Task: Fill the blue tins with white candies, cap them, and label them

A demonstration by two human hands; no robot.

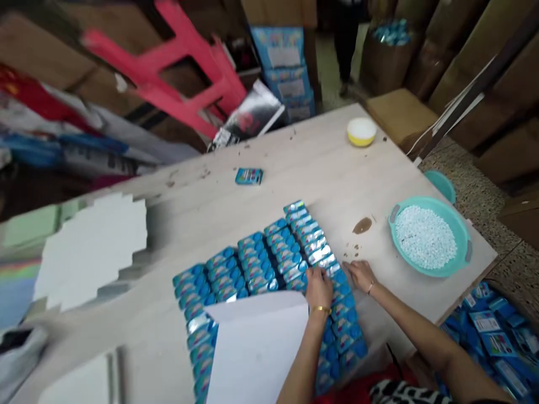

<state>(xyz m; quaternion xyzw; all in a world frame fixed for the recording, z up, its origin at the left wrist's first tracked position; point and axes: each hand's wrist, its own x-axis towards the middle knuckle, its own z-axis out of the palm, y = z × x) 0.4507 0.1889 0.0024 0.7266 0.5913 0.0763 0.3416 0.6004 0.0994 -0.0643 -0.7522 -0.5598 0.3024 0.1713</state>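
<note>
Overlapping rows of small blue packets (256, 261) cover the near middle of the table. My left hand (319, 289) rests on the right-hand rows, its fingers curled down over a packet. Just right of it, at the outer edge of the last row, is my right hand (361, 275), with its fingers stretched toward the packets and nothing visible in them. A large white sheet (261, 345) lies over part of the rows, left of my left forearm. One single blue packet (249, 176) lies apart, farther back.
A teal basin (468, 238) of small white pellets stands at the table's right, a yellow-and-white bowl (361, 132) at the far corner. White card stacks (95, 247) lie left. Behind are a pink stool (185, 67) and cartons; blue packs (492, 331) are heaped below right.
</note>
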